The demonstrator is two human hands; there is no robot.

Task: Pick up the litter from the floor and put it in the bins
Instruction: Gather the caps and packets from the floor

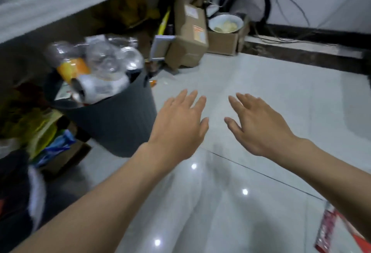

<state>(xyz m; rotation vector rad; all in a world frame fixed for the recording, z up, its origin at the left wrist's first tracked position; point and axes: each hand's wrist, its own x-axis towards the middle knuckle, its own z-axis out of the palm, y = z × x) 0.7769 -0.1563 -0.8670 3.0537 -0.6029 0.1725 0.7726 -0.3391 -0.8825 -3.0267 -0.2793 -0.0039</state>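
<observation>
**HANDS SPREAD OVER FLOOR, FULL BIN TO THE LEFT**

1. Floor: The floor (261, 84) is pale glossy tile. It lies under both hands and extends well ahead of the fingertips and off to the right.
2. Shelf: A grey shelf (60, 6) runs well beyond and to the left of the left hand.
3. Bin: The bin (120, 124) is dark grey with ribbed walls. It stands upright on the floor just left of the left hand and is heaped above its rim. The load consists of clear plastic bottles (108, 56) on top, an orange container (72, 70) on the side away from the hands, and a white can (96, 89) lying on its side.
4. Hands: The left hand (180, 126) and the right hand (259, 126) are held side by side over the tiles. Palms face down, fingers are straight and slightly spread, and the thumbs point toward each other with a gap between them. Neither hand holds anything.
5. Boxes: Cardboard boxes (188, 38) stand well ahead of the left fingertips. A bowl (225, 23) with pale contents sits on a box ahead of the gap between the hands.
6. Low box: A low box (50, 138) of yellow and blue wrappers sits left of the left forearm, beside the bin.
7. Litter on floor: A red wrapper (329, 230) lies flat behind the right hand, partly hidden by the right forearm. A small orange scrap (153, 83) lies ahead of the left hand, just beside the bin.
</observation>
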